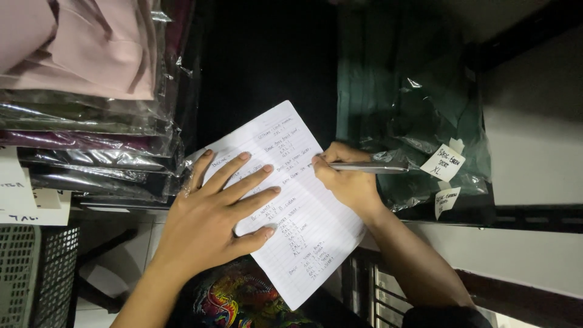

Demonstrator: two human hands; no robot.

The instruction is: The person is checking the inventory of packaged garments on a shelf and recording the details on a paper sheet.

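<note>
Two hands work on a lined sheet of paper held against dark shelving; the left hand lies flat, fingers spread, pinning it; the right hand grips a silver pen, tip touching the sheet; bagged green garments hang just beside.

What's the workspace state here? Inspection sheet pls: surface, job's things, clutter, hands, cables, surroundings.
Surface: dark shelf edge; the sheet rests partly over it, its underside hidden.
Job's things: lined sheet with handwriting; silver pen.
Clutter: stack of bagged garments at left, pink on top; bagged green garment at right with two paper tags.
Hands: left hand flat on the sheet, fingers spread; right hand grips the pen, tip at the sheet.
Cables: nothing seen.
Surroundings: mesh basket lower left, white labels under the stack, pale wall at right, dim light.
</note>
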